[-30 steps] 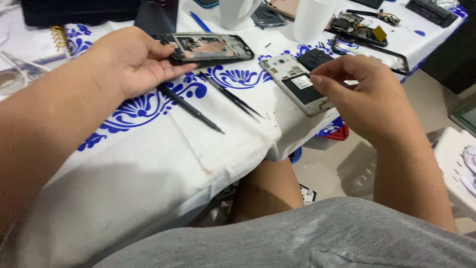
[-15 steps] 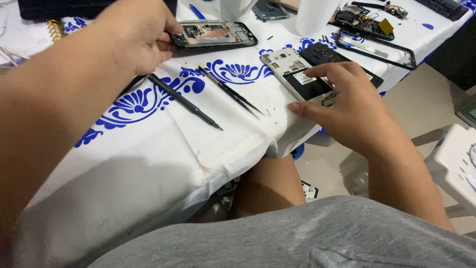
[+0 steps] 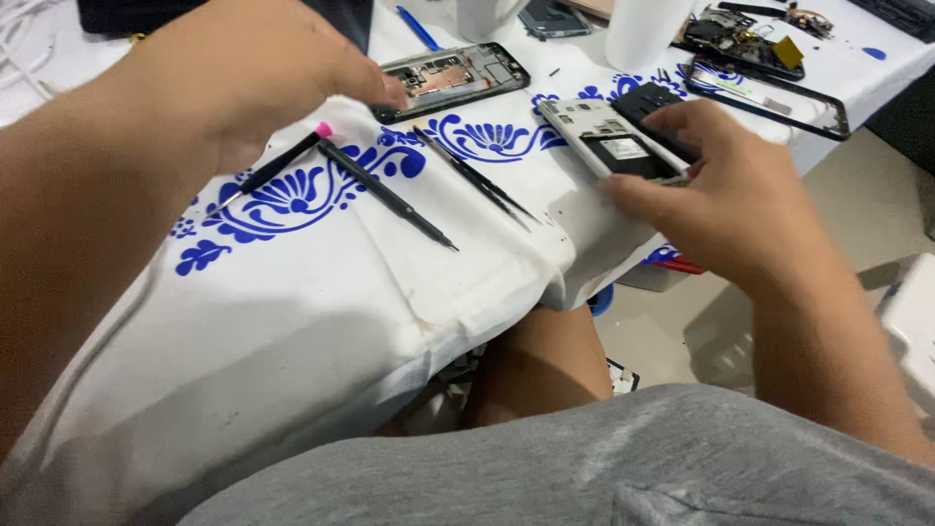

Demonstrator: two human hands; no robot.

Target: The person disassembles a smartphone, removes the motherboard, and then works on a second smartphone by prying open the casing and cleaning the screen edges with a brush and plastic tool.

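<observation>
My right hand (image 3: 726, 200) is down on the opened phone body (image 3: 609, 138), the pale one lying face down with its back off and a dark battery bay showing. It sits at the right edge of the table, on the white cloth with the blue flower print (image 3: 292, 292). My fingers (image 3: 682, 117) curl over its far side and my thumb comes in along the near edge, so I'm gripping it from both sides, though my hand hides the lower end. A black cover piece (image 3: 648, 97) lies just behind it, touching my fingertips.

Over on the left, my left hand (image 3: 243, 78) hovers low above the cloth, fingertips touching the near end of a second stripped phone frame (image 3: 453, 78), dark-rimmed, its circuit board exposed. Whether that hand is pinching anything, I cannot tell; the fingers are bent and blurred.

Between the two phones lie the tools: black tweezers (image 3: 477, 180) pointing toward me and to the right, a long black screwdriver (image 3: 385, 195) beside them, and a thinner driver with a pink cap (image 3: 278, 166) crossing under my left wrist.

Farther back, a white cup (image 3: 643, 29) stands near the table's far side, a blue pen (image 3: 419, 27) lies to its left, an empty black screen frame (image 3: 769, 97) rests at the right corner, and a heap of loose phone parts (image 3: 745, 39) sits behind it. My grey shirt (image 3: 584, 468) fills the bottom.
</observation>
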